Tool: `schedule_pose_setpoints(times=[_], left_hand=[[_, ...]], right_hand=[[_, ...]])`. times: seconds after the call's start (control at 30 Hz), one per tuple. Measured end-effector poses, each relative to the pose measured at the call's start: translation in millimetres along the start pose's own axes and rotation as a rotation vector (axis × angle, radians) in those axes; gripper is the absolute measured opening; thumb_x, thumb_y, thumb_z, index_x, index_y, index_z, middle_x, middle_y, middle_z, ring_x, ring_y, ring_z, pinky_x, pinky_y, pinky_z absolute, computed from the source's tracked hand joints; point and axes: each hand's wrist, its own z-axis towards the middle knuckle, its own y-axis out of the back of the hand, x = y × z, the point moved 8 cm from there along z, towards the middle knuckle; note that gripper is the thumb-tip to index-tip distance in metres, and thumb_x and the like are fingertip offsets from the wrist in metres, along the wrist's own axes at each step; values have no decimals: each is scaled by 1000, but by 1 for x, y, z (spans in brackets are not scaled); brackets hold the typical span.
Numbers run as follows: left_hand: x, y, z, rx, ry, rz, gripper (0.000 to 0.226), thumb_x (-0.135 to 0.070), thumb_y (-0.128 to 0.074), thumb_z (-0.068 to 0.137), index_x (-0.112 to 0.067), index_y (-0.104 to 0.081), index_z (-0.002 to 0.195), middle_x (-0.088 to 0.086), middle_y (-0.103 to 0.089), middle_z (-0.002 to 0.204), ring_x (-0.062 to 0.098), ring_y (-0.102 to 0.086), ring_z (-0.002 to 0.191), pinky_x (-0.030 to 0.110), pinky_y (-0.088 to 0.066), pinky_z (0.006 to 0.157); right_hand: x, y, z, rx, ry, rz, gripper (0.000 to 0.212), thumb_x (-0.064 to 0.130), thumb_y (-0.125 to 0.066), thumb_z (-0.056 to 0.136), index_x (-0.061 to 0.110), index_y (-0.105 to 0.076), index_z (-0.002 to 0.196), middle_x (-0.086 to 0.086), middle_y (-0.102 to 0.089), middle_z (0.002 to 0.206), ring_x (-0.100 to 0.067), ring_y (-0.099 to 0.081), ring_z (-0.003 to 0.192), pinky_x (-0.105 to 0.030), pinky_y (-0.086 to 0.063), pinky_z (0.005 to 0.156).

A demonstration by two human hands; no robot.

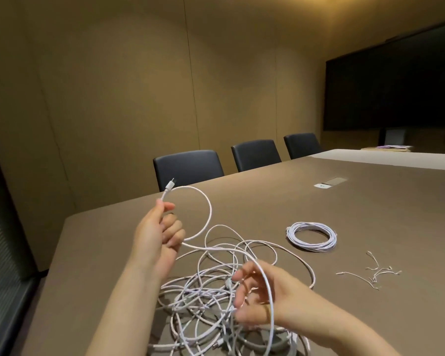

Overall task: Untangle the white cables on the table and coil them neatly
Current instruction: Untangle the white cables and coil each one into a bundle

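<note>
— Looking across the tabletop [370, 214] from the left: how far along is the job?

— Partly done, I'd judge. The left hand [156, 233] is holding one cable end up above the left edge, fingers [174, 236] curled round the cord, thumb pinching it just below the plug [169, 185], with a single loop [203, 201] standing from the grip.

— And the rest of it?

— That cord is trailing down into the tangled pile [211, 299], which is lying along the near edge and looking thoroughly knotted.

— What is the right hand doing?

— The right hand [262, 296] is hovering over the pile, fingers [244, 273] spread and loosely bent, a strand running across the palm; whether it is actually gripping that strand I cannot tell.

— Anything finished?

— One neat coil [312, 236] is sitting further right, mid-tabletop, well apart from the pile. Beyond it, some small loose ties [373, 273] are lying near the right edge, seemingly waiting to be used.
</note>
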Motion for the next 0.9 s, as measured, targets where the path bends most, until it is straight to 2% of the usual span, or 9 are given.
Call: schedule_pose_setpoints(times=[0.1, 0.17, 0.23, 0.33, 0.47, 0.57, 0.67, 0.77, 0.9], left_hand=[[-8, 8, 2, -38, -89, 134, 33, -28, -40, 105, -10, -49, 79, -8, -23, 43, 3, -17, 31, 16, -13, 30], [-10, 7, 1, -25, -120, 245, 34, -27, -41, 105, -9, -50, 78, -6, -24, 44, 4, -17, 33, 14, -14, 33], [-8, 0, -2, 37, -103, 347, 34, -27, -41, 105, -8, -51, 78, -5, -26, 45, 5, -18, 34, 15, -16, 33], [10, -25, -15, 209, -8, 551, 34, -27, -43, 104, -8, -51, 76, -3, -29, 46, 7, -21, 35, 15, -20, 35], [62, -65, -48, 457, 125, 857, 35, -29, -43, 104, -11, -52, 75, -1, -40, 49, 9, -33, 37, 18, -29, 40], [99, -83, -72, 542, 207, 946, 37, -30, -42, 105, -12, -50, 73, -1, -47, 48, 11, -39, 36, 19, -32, 39], [113, -87, -80, 524, 285, 984, 45, -42, -41, 103, -14, -53, 71, -2, -48, 46, 9, -34, 36, 18, -24, 40], [116, -87, -83, 550, 417, 896, 43, -53, -49, 95, -17, -56, 72, -2, -44, 53, 10, -28, 44, 23, -21, 46], [115, -80, -75, 552, 430, 818, 30, -30, -51, 98, -14, -55, 74, -1, -37, 52, 9, -24, 44, 20, -20, 42]], right_hand=[[24, 9, -4, -318, 292, -121, 67, 23, -87, 59, 40, -55, 115, 12, -57, 100, -15, -56, 69, -32, -52, 66], [46, 10, -15, -423, 530, -271, 40, 29, -82, 66, 37, -65, 102, 11, -56, 95, -13, -56, 72, -33, -51, 65], [60, 10, -23, -459, 650, -362, 11, 28, -77, 69, 31, -71, 79, 9, -57, 85, -12, -56, 68, -25, -47, 57], [61, 22, -23, -559, 535, -520, 10, 31, -73, 65, 26, -67, 59, 8, -59, 68, -10, -54, 58, -16, -39, 53], [41, 57, -18, -678, 200, -666, 21, 12, -73, 69, 23, -55, 74, 5, -54, 53, -8, -45, 49, -22, -35, 51], [33, 79, -22, -784, 75, -742, 37, 15, -69, 74, 22, -38, 91, 3, -56, 70, -18, -51, 63, -30, -39, 59], [26, 95, -26, -841, -40, -768, 40, 18, -69, 75, 21, -36, 97, 1, -58, 85, -28, -56, 80, -34, -41, 64], [25, 106, -28, -847, -110, -801, 24, 20, -67, 73, 23, -44, 77, 6, -55, 73, -23, -52, 73, -30, -34, 55], [25, 105, -25, -793, -70, -770, 34, 22, -73, 66, 17, -42, 56, 5, -45, 53, -17, -43, 57, -29, -31, 51]])
